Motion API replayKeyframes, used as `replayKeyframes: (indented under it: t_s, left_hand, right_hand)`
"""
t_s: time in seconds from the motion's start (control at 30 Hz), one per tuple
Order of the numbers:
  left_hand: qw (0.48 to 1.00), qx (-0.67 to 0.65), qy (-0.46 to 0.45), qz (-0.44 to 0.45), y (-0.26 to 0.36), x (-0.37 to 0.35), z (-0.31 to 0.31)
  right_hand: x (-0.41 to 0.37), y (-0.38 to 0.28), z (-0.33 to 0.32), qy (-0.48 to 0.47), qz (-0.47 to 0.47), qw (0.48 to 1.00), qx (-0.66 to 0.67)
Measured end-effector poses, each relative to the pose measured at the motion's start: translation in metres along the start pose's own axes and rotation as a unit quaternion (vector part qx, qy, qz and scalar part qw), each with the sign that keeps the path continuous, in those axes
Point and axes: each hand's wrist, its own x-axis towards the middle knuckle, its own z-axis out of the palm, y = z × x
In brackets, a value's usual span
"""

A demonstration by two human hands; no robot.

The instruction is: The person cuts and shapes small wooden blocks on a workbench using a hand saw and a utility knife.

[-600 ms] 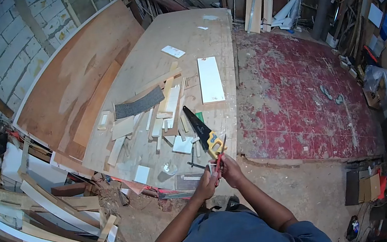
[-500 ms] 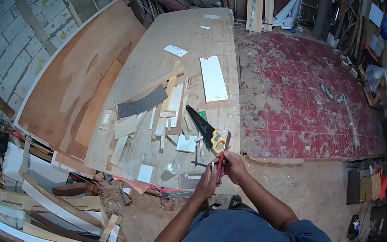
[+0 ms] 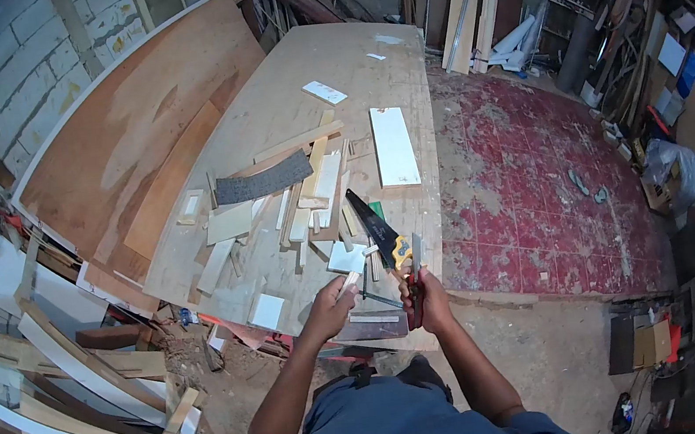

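Note:
My right hand (image 3: 433,300) is wrapped round a red-handled tool (image 3: 415,301) near the bench's front edge; a flat metallic piece (image 3: 417,253) rises from the same hand. My left hand (image 3: 329,310) is closed on a small pale piece (image 3: 350,281), too small to name surely. Between the hands lies a thin dark rod (image 3: 382,300). Just beyond my right hand, a black-bladed handsaw (image 3: 372,223) with a yellow handle rests on the wooden bench (image 3: 324,51). Beside it are a white square piece (image 3: 346,257) and a green item (image 3: 377,210).
Wood strips (image 3: 320,163) and a curved dark grey sheet (image 3: 264,179) lie across the bench. A white board (image 3: 394,146) is farther back. Large plywood (image 3: 140,131) leans at the left, above timber offcuts. Red tiled floor (image 3: 521,184) stretches to the right.
My hands have moved apart, the left one leftward with a small pale piece and the right one slightly rightward with the red-handled tool. The view has shifted a little.

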Motion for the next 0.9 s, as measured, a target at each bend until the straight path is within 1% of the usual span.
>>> replayKeyframes:
  t_s: [0.03, 0.1, 0.13, 0.17, 0.2, 0.23, 0.27, 0.3, 0.4, 0.47, 0.53, 0.57, 0.6, 0.63, 0.67, 0.7, 0.73, 0.8, 0.83, 0.9]
  left_hand:
    - [1.0, -0.003, 0.0, 0.003, -0.005, 0.0, -0.004]
    - [0.984, -0.162, -0.065, -0.02, -0.005, 0.001, -0.011]
    - [0.984, -0.162, -0.068, -0.018, -0.001, 0.001, -0.015]
    - [0.981, -0.165, -0.09, -0.04, 0.002, 0.0, -0.018]
    - [0.977, -0.168, -0.112, -0.064, 0.005, 0.0, -0.02]
    - [0.977, -0.169, -0.115, -0.064, 0.005, 0.001, -0.021]
    - [0.985, -0.125, -0.119, -0.031, 0.005, 0.003, -0.021]
    - [0.989, -0.08, -0.122, 0.003, 0.005, 0.004, -0.022]
    - [0.986, -0.059, -0.151, 0.03, 0.004, 0.006, -0.026]
    - [0.983, -0.071, -0.169, 0.028, 0.008, 0.005, -0.027]
    - [0.979, -0.083, -0.186, 0.024, 0.012, 0.003, -0.027]
    - [0.969, -0.149, -0.196, -0.014, 0.013, 0.002, -0.026]
    - [0.954, -0.214, -0.205, -0.052, 0.014, 0.001, -0.025]
    - [0.953, -0.214, -0.206, -0.053, 0.015, 0.001, -0.025]
    - [0.916, -0.322, -0.226, -0.083, 0.016, 0.001, -0.026]
    - [0.865, -0.425, -0.242, -0.114, 0.017, 0.001, -0.026]
    - [0.852, -0.451, -0.232, -0.131, 0.014, 0.003, -0.024]
    - [0.846, -0.461, -0.24, -0.123, 0.015, 0.005, -0.025]
    - [0.841, -0.47, -0.244, -0.112, 0.015, 0.004, -0.026]
    - [0.839, -0.476, -0.238, -0.115, 0.014, 0.004, -0.026]
  right_hand:
    - [-0.003, 0.004, 0.003, 0.0, -0.001, 1.0, -0.003]
    - [-0.008, 0.008, 0.01, -0.002, -0.034, 0.997, -0.063]
    - [-0.011, 0.009, 0.013, -0.005, -0.036, 0.997, -0.074]
    - [-0.011, 0.01, 0.016, -0.002, -0.04, 0.996, -0.075]
    - [-0.012, 0.012, 0.019, -0.001, -0.05, 0.993, -0.107]
    - [-0.013, 0.014, 0.02, 0.0, -0.059, 0.988, -0.139]
    - [-0.014, 0.015, 0.021, 0.002, -0.06, 0.988, -0.14]
    - [-0.015, 0.016, 0.022, -0.001, -0.06, 0.984, -0.169]
    - [-0.02, 0.011, 0.026, -0.002, -0.047, 0.973, -0.225]
    - [-0.02, 0.009, 0.029, -0.001, -0.035, 0.967, -0.251]
    - [-0.018, 0.009, 0.032, -0.024, -0.081, 0.956, -0.282]
    - [-0.018, 0.008, 0.033, -0.023, -0.081, 0.956, -0.282]
    - [-0.02, 0.002, 0.04, -0.061, -0.01, 0.996, -0.057]
    - [-0.02, -0.002, 0.044, -0.095, 0.061, 0.979, 0.172]
    - [-0.013, -0.002, 0.037, -0.13, 0.092, 0.943, 0.292]
    - [-0.011, -0.004, 0.037, -0.126, 0.091, 0.943, 0.294]
    - [-0.009, -0.005, 0.037, -0.086, 0.085, 0.943, 0.31]
    - [-0.005, -0.009, 0.037, -0.015, 0.082, 0.93, 0.359]
    - [-0.004, -0.01, 0.038, -0.011, 0.083, 0.929, 0.361]
    - [-0.004, -0.011, 0.044, 0.065, 0.04, 0.95, 0.304]
